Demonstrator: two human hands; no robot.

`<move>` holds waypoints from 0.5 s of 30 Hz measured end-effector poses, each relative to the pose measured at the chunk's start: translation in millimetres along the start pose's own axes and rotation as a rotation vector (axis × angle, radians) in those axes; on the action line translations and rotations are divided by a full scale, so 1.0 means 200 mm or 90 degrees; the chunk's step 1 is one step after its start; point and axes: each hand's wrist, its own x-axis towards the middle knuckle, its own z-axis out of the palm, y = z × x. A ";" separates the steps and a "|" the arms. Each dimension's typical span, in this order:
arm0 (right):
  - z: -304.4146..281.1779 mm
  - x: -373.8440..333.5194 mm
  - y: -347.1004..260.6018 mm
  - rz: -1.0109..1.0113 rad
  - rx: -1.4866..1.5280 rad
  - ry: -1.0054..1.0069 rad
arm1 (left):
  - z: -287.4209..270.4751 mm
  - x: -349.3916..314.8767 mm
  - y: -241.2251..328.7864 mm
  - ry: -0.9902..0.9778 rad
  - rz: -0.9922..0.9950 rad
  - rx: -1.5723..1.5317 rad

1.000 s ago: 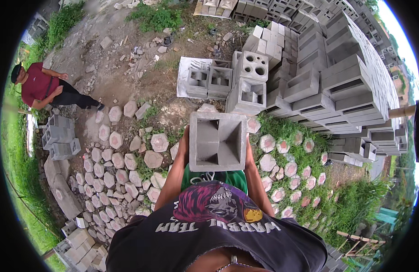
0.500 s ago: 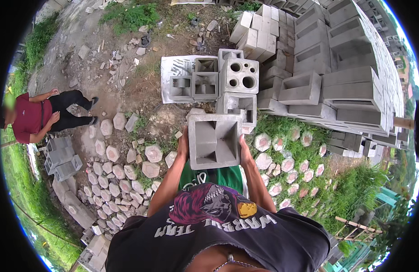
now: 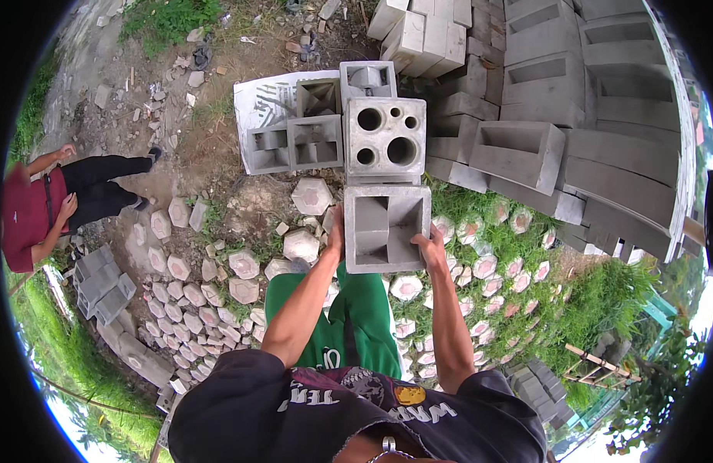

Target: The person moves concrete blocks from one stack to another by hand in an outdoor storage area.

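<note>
A square grey concrete ventilation block (image 3: 372, 212) with slanted faces inside its opening is held between my two hands. My left hand (image 3: 335, 234) presses against its left side, fingers mostly hidden. My right hand (image 3: 430, 248) grips the lower right edge, thumb on the rim. Just beyond it is a block with round holes of different sizes (image 3: 385, 140), and past that another open-faced block (image 3: 369, 79). Whether the held block rests on anything beneath it cannot be seen.
Three patterned blocks, one a square block (image 3: 315, 142), sit on a white sheet (image 3: 256, 92) to the left. Tall stacks of hollow blocks (image 3: 518, 154) rise at the right. Hexagonal pavers (image 3: 312, 197) cover the ground. A person in a dark red shirt (image 3: 34, 220) stands at far left.
My hands have carried the ventilation block forward, away from my body, up to the block with round holes. It now covers the place where another open block showed. My arms are more extended.
</note>
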 end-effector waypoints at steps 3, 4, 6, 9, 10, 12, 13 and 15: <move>0.01 0.05 -0.07 0.031 0.001 -0.011 | -0.01 0.07 0.01 0.050 0.016 0.105; 0.00 0.09 -0.06 0.034 0.001 -0.005 | 0.01 0.09 0.01 0.048 0.010 0.106; -0.04 0.14 0.00 0.013 0.019 -0.025 | 0.04 0.12 0.01 0.059 -0.003 0.073; -0.02 0.22 -0.07 0.018 0.030 -0.037 | 0.05 0.18 0.05 0.052 0.004 0.047; -0.03 0.24 -0.07 0.011 0.033 -0.044 | 0.06 0.20 0.07 0.042 -0.007 0.037; -0.02 0.21 -0.05 -0.008 0.032 -0.016 | 0.09 0.18 0.06 0.053 0.008 0.054; -0.02 0.19 -0.03 -0.022 0.028 0.012 | 0.10 0.16 0.05 0.068 0.021 0.067; -0.01 0.20 -0.05 -0.015 0.035 0.000 | 0.05 0.19 0.03 0.069 0.039 0.048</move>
